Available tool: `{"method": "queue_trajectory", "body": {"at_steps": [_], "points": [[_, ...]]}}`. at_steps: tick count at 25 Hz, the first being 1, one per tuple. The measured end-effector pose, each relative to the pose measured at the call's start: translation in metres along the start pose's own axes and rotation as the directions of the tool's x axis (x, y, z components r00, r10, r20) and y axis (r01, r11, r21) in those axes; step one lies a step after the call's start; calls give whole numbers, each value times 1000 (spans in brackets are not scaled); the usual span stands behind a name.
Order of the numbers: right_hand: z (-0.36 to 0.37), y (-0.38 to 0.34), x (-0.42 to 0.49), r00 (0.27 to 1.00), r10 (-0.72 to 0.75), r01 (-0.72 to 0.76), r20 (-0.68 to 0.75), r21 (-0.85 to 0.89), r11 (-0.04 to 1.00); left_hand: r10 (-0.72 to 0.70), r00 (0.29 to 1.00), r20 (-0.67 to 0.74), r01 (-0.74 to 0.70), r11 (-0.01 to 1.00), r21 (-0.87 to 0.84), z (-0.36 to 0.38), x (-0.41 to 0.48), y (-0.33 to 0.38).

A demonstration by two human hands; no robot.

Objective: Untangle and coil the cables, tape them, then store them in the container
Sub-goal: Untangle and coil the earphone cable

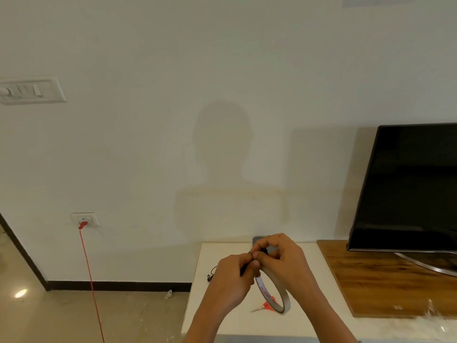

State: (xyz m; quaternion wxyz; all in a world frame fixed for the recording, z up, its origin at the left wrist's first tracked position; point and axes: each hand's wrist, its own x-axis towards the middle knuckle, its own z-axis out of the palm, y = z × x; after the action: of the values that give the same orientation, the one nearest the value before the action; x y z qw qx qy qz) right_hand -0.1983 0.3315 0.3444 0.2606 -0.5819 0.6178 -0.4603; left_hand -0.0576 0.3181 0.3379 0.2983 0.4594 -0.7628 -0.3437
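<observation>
taping step, i judge: the left hand (231,280) grips the coiled black cable (243,269) and the right hand (282,258) pinches the tape roll (284,294) against it. next i'd wrap the strip round snugly, then cut it.

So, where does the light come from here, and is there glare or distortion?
Head view: the light comes from behind the camera, since a head-and-shoulders shadow falls on the wall ahead; a glare spot shines on the floor at lower left; the switch plate near the left edge looks bent by the wide lens.
</observation>
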Motion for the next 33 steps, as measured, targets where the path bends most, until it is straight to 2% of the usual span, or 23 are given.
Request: {"method": "queue_trajectory", "body": {"at_steps": [4,8,11,15,19,24,26,28,31,33], "points": [[-8,3,6,992,97,-105,83,109,988,-61,998,29,65,981,-183,-1,-5,2],[-4,8,8,994,104,-102,-23,77,992,-200,978,55,204,869,-450,2,-6,5],[0,10,3,995,76,-69,-62,96,993,-251,966,58,245,829,-502,3,-5,9],[0,-4,-3,991,120,-101,-56,275,956,-326,945,16,271,757,-595,7,-3,10],[7,-8,-27,994,94,-100,55,128,987,-364,930,-48,230,680,-697,14,-2,7],[9,-6,-33,987,158,-162,34,188,969,-422,906,-23,278,637,-719,15,2,0],[8,-7,-30,988,144,-151,51,188,971,-460,888,4,302,577,-759,14,1,-3],[7,-7,-30,991,116,-125,71,150,981,-478,876,62,315,469,-825,12,0,-6],[7,-5,-26,996,71,-72,55,18,997,-476,863,167,331,285,-899,9,1,-10],[6,-4,-23,998,36,-33,42,-68,997,-470,859,202,339,227,-913,8,0,-11]]}}
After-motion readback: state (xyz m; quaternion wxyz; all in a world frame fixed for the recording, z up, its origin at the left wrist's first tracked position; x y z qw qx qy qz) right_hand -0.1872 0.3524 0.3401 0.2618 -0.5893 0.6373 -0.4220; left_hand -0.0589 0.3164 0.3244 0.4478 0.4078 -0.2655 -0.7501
